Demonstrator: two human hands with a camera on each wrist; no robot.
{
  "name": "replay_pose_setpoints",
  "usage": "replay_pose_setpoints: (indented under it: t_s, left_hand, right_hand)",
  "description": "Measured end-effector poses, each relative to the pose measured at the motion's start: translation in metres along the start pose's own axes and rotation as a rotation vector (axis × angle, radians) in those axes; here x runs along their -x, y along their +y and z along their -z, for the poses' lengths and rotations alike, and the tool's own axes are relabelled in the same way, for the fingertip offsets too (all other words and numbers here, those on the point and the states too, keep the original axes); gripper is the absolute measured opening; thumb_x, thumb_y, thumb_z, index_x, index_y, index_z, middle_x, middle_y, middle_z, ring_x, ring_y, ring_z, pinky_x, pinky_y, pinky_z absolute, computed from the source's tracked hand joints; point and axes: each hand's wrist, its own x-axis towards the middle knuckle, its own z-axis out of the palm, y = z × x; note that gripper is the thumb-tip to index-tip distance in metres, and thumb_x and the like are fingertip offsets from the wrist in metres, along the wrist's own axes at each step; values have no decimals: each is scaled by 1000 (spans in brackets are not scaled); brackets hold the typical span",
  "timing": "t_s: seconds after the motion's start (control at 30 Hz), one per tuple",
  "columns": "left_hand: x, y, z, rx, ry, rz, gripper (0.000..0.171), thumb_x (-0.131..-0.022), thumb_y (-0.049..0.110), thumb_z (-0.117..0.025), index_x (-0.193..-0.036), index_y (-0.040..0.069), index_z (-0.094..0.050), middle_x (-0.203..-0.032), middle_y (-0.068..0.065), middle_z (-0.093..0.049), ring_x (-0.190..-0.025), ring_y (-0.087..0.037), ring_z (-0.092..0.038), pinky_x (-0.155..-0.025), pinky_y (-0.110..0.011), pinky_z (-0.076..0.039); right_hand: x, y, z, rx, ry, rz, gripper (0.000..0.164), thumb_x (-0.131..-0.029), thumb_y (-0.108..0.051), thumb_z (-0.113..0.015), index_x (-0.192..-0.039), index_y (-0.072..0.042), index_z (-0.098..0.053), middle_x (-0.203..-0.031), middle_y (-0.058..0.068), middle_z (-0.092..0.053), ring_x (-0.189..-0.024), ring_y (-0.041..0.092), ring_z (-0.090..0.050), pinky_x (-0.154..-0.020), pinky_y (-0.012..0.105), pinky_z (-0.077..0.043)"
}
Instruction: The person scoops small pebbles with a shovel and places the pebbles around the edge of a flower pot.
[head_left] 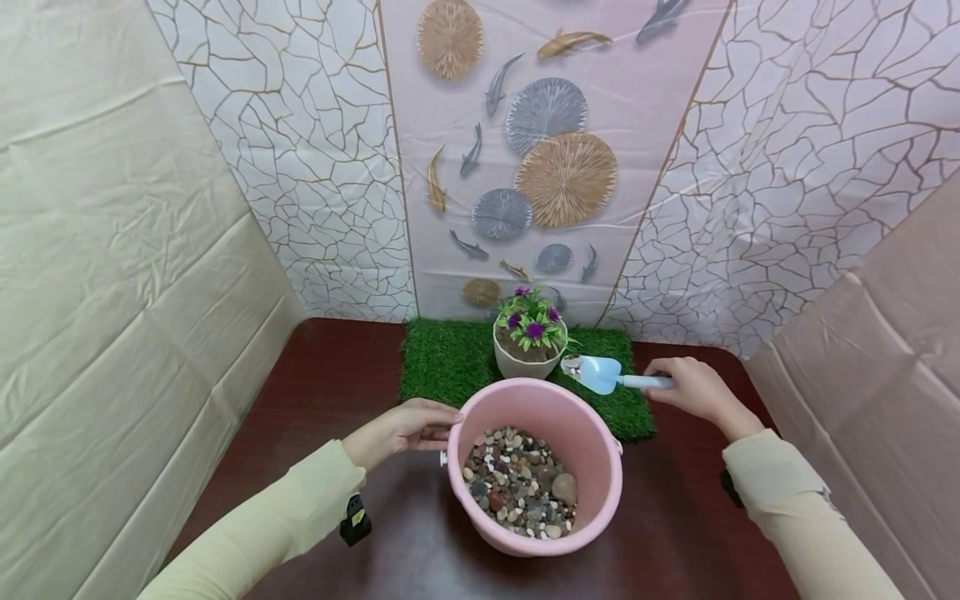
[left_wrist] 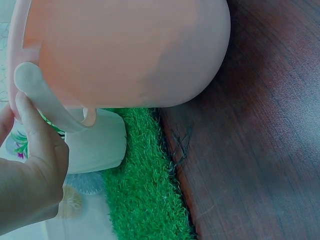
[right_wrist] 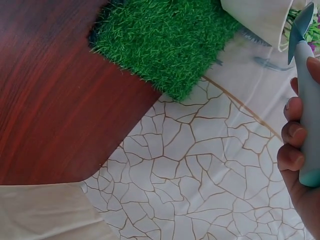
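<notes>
My left hand (head_left: 408,427) holds the rim of a pink bucket (head_left: 588,437) at its left side. In the left wrist view, the thumb lies against the rim beside the white handle (left_wrist: 42,92). Pebbles (head_left: 517,483) of mixed colours and sizes cover the bucket's bottom. My right hand (head_left: 693,387) grips a light blue trowel (head_left: 602,377) by its pale handle, fingers wrapped round it in the right wrist view. A few small stones (head_left: 573,365) lie on the blade, which is level beside the rim of a white flowerpot (head_left: 517,367). Purple flowers (head_left: 534,330) with green leaves stand in the pot's brown fill.
The flowerpot stands on a green artificial grass mat (head_left: 450,358) at the back of a dark red-brown table (head_left: 337,367), behind the bucket. Patterned cloth (head_left: 337,167) hangs at the back, and beige cloth walls (head_left: 135,333) close in both sides.
</notes>
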Motion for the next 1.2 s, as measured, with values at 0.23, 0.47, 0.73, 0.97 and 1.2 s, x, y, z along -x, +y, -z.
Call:
replay_pose_setpoints:
  t_s: [0.23,0.47,0.73,0.97,1.2]
  left_hand:
    - [1,1,-1,10,2,0,40,-90,10,-61,-125,-7,-54,-72,3,-69,-64,-5,-66,-69,-23,-61]
    - [0,1,-1,4,11,7,41,-90,11,-61,-126,-7,-54,-71,3,-68,-64,-5,-65,-68,-22,-61]
    - [1,1,-1,6,0,7,40,-90,10,-61,-126,-7,-54,-71,3,-68,-64,-5,-65,-69,-22,-61]
    - [2,1,-1,5,2,11,39,-90,11,-61,-125,-7,-55,-70,4,-68,-63,-5,-65,-68,-22,-61]
    - [2,2,-1,4,4,10,39,-90,11,-61,-125,-7,-55,-70,4,-68,-63,-5,-65,-69,-22,-61]
  right_hand:
    - [-10,4,-10,6,-11,-16,10,-81,-15,-71,-85,-7,-68,-71,-1,-64,-57,9,-46,-52,25,-38]
    - [-18,5,-17,0,-4,-21,11,-82,-13,-69,-87,-4,-68,-72,3,-64,-56,10,-46,-52,25,-38]
    - [-31,3,-16,39,-5,-67,12,-82,-15,-70,-86,-4,-67,-71,3,-64,-54,12,-46,-50,26,-38]
    - [-48,-3,-8,103,-34,-82,15,-82,-16,-69,-87,-2,-68,-74,7,-65,-58,15,-51,-51,31,-45]
    - [-64,-7,0,174,-78,-72,13,-82,-16,-68,-85,-3,-67,-75,8,-65,-59,18,-54,-53,36,-48]
